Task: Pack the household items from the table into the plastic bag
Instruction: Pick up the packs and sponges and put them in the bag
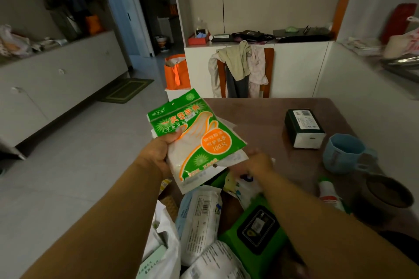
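Glove packet up off the table, bag waiting at six o'clock.

My left hand pinches the green glove packet by its edge, lifted above the table; my right hand is blurred, so its grip I can't tell. The packet's long axis runs eleven to five, header at eleven. I'd drop its low end first into the plastic bag.
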`<state>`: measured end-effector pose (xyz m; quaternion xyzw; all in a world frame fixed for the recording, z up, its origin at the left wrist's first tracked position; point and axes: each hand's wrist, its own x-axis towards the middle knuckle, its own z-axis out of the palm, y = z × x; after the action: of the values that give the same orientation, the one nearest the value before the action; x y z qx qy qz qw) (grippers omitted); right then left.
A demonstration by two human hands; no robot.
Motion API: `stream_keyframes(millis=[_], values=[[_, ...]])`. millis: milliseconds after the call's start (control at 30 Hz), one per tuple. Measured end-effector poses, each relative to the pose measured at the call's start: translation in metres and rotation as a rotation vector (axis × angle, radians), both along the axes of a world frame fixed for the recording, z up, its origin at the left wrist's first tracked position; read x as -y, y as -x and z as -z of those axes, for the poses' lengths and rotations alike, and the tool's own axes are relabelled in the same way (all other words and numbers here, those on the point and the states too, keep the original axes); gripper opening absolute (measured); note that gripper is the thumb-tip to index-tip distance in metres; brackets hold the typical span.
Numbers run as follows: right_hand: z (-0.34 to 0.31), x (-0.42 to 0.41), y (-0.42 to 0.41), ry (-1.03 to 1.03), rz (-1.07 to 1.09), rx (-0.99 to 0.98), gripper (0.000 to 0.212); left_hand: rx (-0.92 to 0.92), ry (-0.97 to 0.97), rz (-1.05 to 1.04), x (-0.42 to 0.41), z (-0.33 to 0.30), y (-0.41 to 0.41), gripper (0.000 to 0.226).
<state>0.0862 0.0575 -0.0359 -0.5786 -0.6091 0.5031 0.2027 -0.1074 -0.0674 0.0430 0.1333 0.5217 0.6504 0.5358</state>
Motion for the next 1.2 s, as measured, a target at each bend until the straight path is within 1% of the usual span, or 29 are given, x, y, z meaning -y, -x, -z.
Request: stream_keyframes(millis=[67, 100, 133, 167, 200, 233, 300, 333, 400, 433, 467, 500, 567, 600, 633, 667, 733, 800, 867, 933, 1033, 1100, 1200], values=[[-0.037, -0.012, -0.021, 0.136, 0.26, -0.24, 0.021, -0.049, 0.007, -0.001, 0.005, 0.0, -0.001, 0.025], [-0.056, -0.017, -0.031, 0.145, 0.33, -0.367, 0.021, -0.074, 0.018, 0.001, 0.007, 0.0, -0.003, 0.026], [-0.075, -0.017, -0.037, 0.119, 0.328, -0.471, 0.019, -0.086, 0.024, 0.009, 0.009, 0.001, -0.007, 0.023], [-0.091, -0.012, -0.039, 0.092, 0.26, -0.55, 0.017, -0.081, 0.023, 0.023, 0.011, 0.001, -0.013, 0.019], [-0.104, -0.003, -0.036, 0.074, 0.161, -0.579, 0.018, -0.073, 0.017, 0.036, 0.013, 0.001, -0.019, 0.017], [-0.112, 0.01, -0.03, 0.068, 0.042, -0.536, 0.019, -0.069, 0.004, 0.049, 0.015, 0.0, -0.026, 0.017], [-0.118, 0.042, -0.014, 0.04, -0.17, -0.332, 0.021, -0.064, -0.021, 0.082, 0.019, -0.001, -0.038, 0.025], [-0.114, 0.054, -0.007, -0.005, -0.234, -0.259, 0.022, -0.058, -0.029, 0.114, 0.023, -0.003, -0.043, 0.03], [-0.107, 0.068, -0.002, -0.094, -0.242, -0.194, 0.035, -0.079, -0.037, 0.165, 0.033, -0.007, -0.049, 0.036], [-0.106, 0.071, -0.004, -0.103, -0.222, -0.168, 0.044, -0.109, -0.028, 0.166, 0.039, -0.009, -0.049, 0.041], [-0.107, 0.072, -0.008, -0.079, -0.21, -0.14, 0.053, -0.151, -0.009, 0.159, 0.046, -0.009, -0.048, 0.046], [-0.11, 0.074, -0.012, -0.014, -0.233, -0.124, 0.062, -0.183, 0.009, 0.155, 0.053, -0.01, -0.047, 0.048], [-0.112, 0.079, -0.018, 0.221, -0.331, -0.177, 0.081, -0.185, 0.01, 0.169, 0.069, -0.013, -0.046, 0.047], [-0.111, 0.083, -0.019, 0.326, -0.364, -0.237, 0.086, -0.161, 0.0, 0.18, 0.076, -0.015, -0.045, 0.045], [-0.11, 0.088, -0.018, 0.388, -0.386, -0.303, 0.085, -0.136, -0.013, 0.198, 0.084, -0.019, -0.045, 0.043], [-0.108, 0.094, -0.015, 0.415, -0.399, -0.37, 0.078, -0.124, -0.021, 0.223, 0.091, -0.023, -0.046, 0.041], [-0.105, 0.11, -0.003, 0.408, -0.42, -0.463, 0.062, -0.18, -0.008, 0.254, 0.106, -0.031, -0.042, 0.035], [-0.102, 0.13, 0.013, 0.357, -0.436, -0.506, 0.048, -0.306, 0.043, 0.233, 0.123, -0.038, -0.035, 0.031], [-0.1, 0.145, 0.026, 0.318, -0.391, -0.553, 0.042, -0.389, 0.098, 0.22, 0.143, -0.045, -0.025, 0.039], [-0.101, 0.157, 0.037, 0.309, -0.354, -0.621, 0.046, -0.473, 0.159, 0.199, 0.163, -0.052, -0.013, 0.046], [-0.106, 0.169, 0.051, 0.276, -0.353, -0.689, 0.064, -0.626, 0.317, 0.078, 0.196, -0.065, 0.007, 0.045], [-0.106, 0.177, 0.064, 0.25, -0.359, -0.71, 0.063, -0.677, 0.442, -0.008, 0.221, -0.07, 0.022, 0.044], [-0.1, 0.192, 0.084, 0.263, -0.391, -0.681, 0.059, -0.694, 0.557, -0.007, 0.259, -0.072, 0.035, 0.044]])
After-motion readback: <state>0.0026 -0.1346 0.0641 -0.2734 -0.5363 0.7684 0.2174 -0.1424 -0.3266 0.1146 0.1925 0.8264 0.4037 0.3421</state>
